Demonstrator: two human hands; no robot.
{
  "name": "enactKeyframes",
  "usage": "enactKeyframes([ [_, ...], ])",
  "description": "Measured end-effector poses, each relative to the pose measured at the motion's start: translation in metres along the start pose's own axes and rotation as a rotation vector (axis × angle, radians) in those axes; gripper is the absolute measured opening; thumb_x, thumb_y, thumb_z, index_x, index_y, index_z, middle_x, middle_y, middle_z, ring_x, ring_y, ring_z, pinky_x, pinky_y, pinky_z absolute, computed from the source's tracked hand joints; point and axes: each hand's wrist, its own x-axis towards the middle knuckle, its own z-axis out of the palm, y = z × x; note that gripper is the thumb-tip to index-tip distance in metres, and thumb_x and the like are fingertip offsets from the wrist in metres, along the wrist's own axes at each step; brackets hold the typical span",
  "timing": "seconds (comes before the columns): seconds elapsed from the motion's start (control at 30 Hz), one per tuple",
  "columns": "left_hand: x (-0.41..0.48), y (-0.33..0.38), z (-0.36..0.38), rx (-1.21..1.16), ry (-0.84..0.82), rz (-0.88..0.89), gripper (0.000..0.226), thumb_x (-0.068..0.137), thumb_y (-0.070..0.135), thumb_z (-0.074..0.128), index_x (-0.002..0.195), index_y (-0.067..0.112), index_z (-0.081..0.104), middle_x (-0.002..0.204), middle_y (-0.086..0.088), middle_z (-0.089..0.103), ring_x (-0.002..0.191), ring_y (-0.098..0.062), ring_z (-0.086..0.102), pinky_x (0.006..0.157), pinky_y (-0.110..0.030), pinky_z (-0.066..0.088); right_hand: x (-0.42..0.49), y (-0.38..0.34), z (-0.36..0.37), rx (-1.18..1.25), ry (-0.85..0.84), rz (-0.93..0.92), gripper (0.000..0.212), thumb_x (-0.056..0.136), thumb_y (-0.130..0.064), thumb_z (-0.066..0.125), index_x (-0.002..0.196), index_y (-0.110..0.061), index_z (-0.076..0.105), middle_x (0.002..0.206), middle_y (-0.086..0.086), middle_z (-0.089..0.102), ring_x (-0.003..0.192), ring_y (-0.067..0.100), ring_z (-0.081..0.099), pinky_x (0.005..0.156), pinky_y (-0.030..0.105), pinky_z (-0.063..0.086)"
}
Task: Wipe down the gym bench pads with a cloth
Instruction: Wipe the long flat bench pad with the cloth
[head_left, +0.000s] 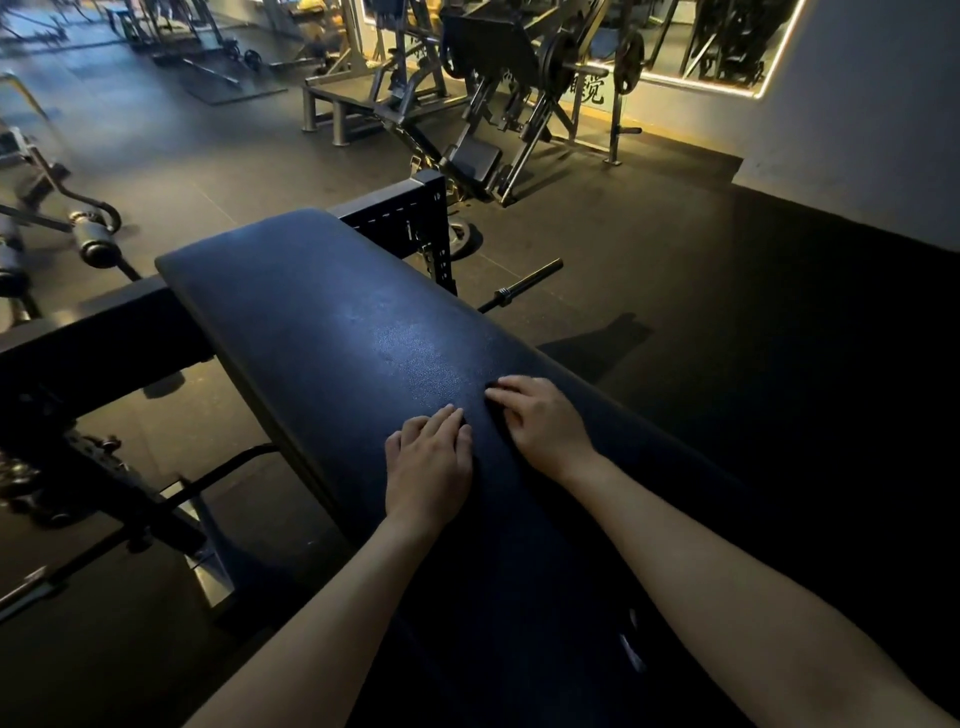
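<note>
Underfoot throughout a dim gym: dark rubber floor (675, 312). Stretching diagonally from the near edge to mid-frame: long black bench pad (322, 312), textured, catching a pale sheen at its middle. Beneath and behind its far end, black steel frame (395, 208) with rows of holes. Beyond, plate-loaded machine (498, 104) carrying dark weight plates, standing before a mirror (701, 36) edged with a lit strip and set into a pale wall (857, 104). At far left, padded rollers (96, 241) on another machine. On the floor right of the pad, barbell end (524, 283).

On the pad's near half, side by side but not touching:
- **Left hand** (428, 462): lying flat, fingers straight and close together, pressing the surface near the left edge.
- **Right hand** (543, 421): slightly farther along, knuckles raised, fingers bent, tips down on the pad.

Both forearms bare. Between the hands, a darker strip (491, 436) with a faint edge: cloth or shadow, cannot tell. Grip of the right fingers on anything likewise impossible to tell.

Low on the mirror, dark Chinese characters (589, 93), too blurred to read with certainty.
</note>
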Motion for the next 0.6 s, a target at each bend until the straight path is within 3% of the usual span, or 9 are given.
enactKeyframes([
  [0.13,0.008,0.005,0.001,-0.015,-0.063,0.061,0.049,0.108,0.042,0.028,0.153,0.027,0.041,0.161,0.009,0.034,0.142,-0.014,0.024,0.111,-0.035,0.015,0.02,0.04,-0.016,-0.062,0.061,0.45,0.042,0.102,-0.018,0.049,0.144,-0.02,0.052,0.152,0.005,0.042,0.138,0.026,0.037,0.112,0.042,0.037],
  [0.17,0.011,0.008,0.003,-0.013,-0.081,0.074,0.049,0.108,0.042,0.028,0.154,0.027,0.039,0.162,0.008,0.032,0.143,-0.014,0.022,0.112,-0.036,0.015,0.022,0.036,-0.012,-0.044,0.058,0.478,0.043,0.102,-0.019,0.049,0.144,-0.021,0.051,0.154,0.003,0.038,0.14,0.025,0.034,0.113,0.042,0.036],
  [0.3,0.037,0.03,0.012,-0.033,-0.096,0.112,0.048,0.108,0.041,0.029,0.153,0.026,0.04,0.162,0.006,0.035,0.143,-0.016,0.024,0.112,-0.037,0.016,0.024,0.014,0.006,0.018,-0.04,0.203,0.038,0.101,-0.019,0.05,0.138,-0.019,0.06,0.152,0.002,0.041,0.14,0.022,0.033,0.115,0.038,0.031],
  [0.37,0.049,0.039,0.016,-0.058,-0.122,0.154,0.049,0.108,0.041,0.029,0.153,0.025,0.039,0.161,0.005,0.036,0.143,-0.017,0.024,0.111,-0.037,0.015,0.032,0.023,0.003,0.046,-0.085,0.154,0.037,0.101,-0.02,0.05,0.137,-0.017,0.06,0.151,0.001,0.043,0.138,0.022,0.035,0.114,0.039,0.034],
  [0.43,0.056,0.041,0.02,-0.07,-0.132,0.158,0.05,0.108,0.042,0.027,0.153,0.024,0.04,0.16,0.005,0.036,0.144,-0.016,0.023,0.113,-0.037,0.015,0.045,0.042,-0.002,0.027,-0.066,0.207,0.038,0.102,-0.019,0.049,0.139,-0.017,0.059,0.151,0.001,0.043,0.137,0.023,0.037,0.113,0.04,0.037],
  [0.53,0.059,0.038,0.025,-0.115,-0.103,0.116,0.05,0.108,0.042,0.027,0.152,0.024,0.042,0.159,0.007,0.038,0.143,-0.013,0.023,0.114,-0.036,0.017,0.064,0.061,-0.007,0.013,-0.013,0.438,0.04,0.102,-0.018,0.049,0.142,-0.02,0.054,0.153,0.001,0.041,0.139,0.022,0.038,0.112,0.04,0.039],
  [0.6,0.06,0.037,0.028,-0.135,-0.069,0.093,0.048,0.109,0.039,0.029,0.151,0.021,0.045,0.158,0.006,0.04,0.142,-0.013,0.026,0.114,-0.035,0.02,0.073,0.058,-0.002,0.054,-0.007,0.435,0.041,0.101,-0.014,0.05,0.142,-0.018,0.054,0.152,0.003,0.043,0.139,0.022,0.039,0.114,0.039,0.037],
])
